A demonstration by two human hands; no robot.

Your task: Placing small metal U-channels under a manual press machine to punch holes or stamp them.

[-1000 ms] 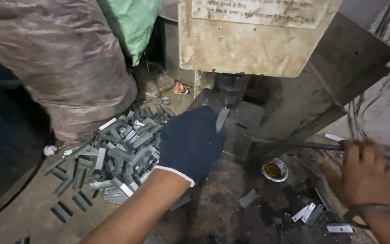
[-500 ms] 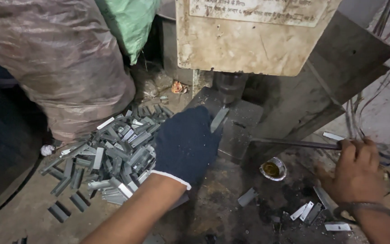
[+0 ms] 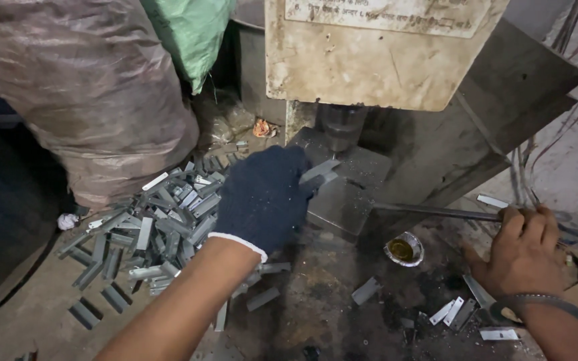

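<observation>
The left hand (image 3: 262, 200) (in a dark blue knit glove) pinches a small grey flat metal strip (image 3: 319, 172) on the press's steel block (image 3: 349, 184); the bare right hand (image 3: 520, 251), near right, grasps a thin dark metal rod (image 3: 436, 212).

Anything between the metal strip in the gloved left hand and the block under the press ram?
Nothing visible. The left hand holds the metal strip right at the block, whose top looks bare. The right hand grips the rod off to the side.

Pale rectangular label (image 3: 386, 9) atop the press housing, lettering dark
</observation>
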